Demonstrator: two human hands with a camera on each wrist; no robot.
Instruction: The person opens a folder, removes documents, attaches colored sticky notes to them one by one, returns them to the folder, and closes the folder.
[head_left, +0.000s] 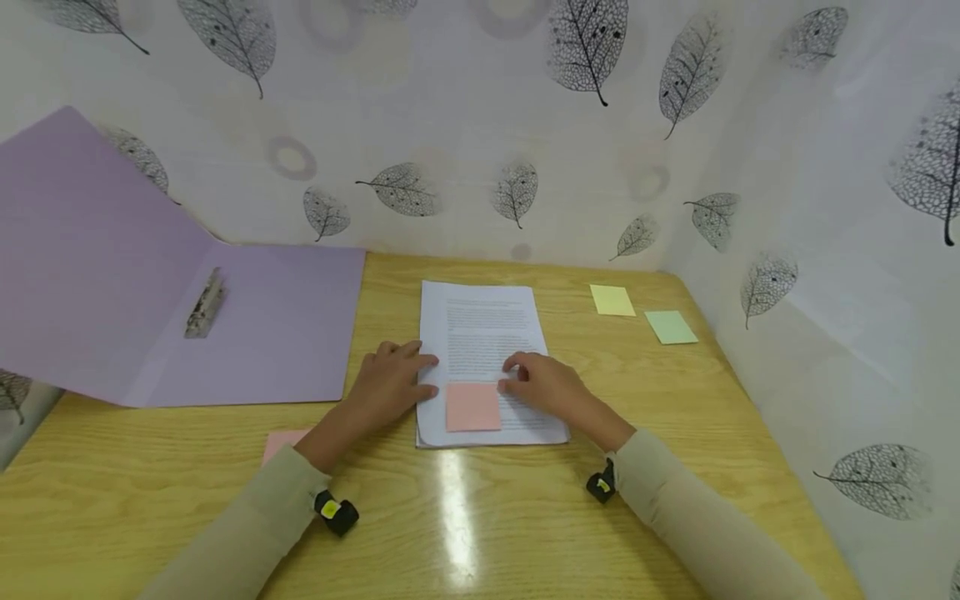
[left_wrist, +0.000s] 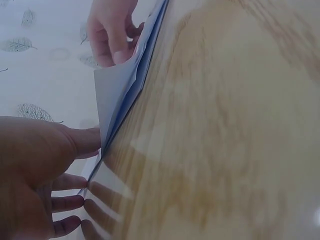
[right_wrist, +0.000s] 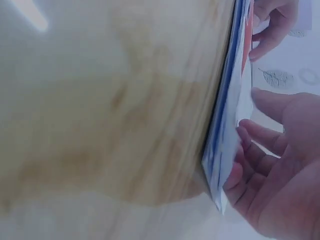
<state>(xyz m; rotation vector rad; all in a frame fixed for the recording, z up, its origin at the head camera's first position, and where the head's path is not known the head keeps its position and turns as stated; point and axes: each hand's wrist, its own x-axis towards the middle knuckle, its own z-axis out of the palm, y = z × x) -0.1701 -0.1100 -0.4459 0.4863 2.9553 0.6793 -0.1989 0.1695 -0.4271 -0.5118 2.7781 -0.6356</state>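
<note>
A stack of printed sheets (head_left: 480, 333) lies on the table in front of me, with a pink sticky note (head_left: 472, 408) on the lower part of its top page. My left hand (head_left: 386, 379) is at the stack's left edge, thumb and index finger reaching over the margin. In the left wrist view its other fingertips (left_wrist: 70, 202) meet the sheets' edge. My right hand (head_left: 551, 383) rests over the stack's right side, fingers loosely bent, thumb tip right by the note's upper right corner. Seen from the right wrist, its fingers (right_wrist: 260, 160) lie along the paper edge.
An open purple folder (head_left: 300, 333) with a metal clip (head_left: 206, 304) lies at the left. Another pink note (head_left: 281, 444) is partly covered by my left sleeve. Yellow (head_left: 612, 300) and green (head_left: 671, 327) sticky notes lie at the back right. Leaf-patterned cloth (head_left: 450, 108) borders the table.
</note>
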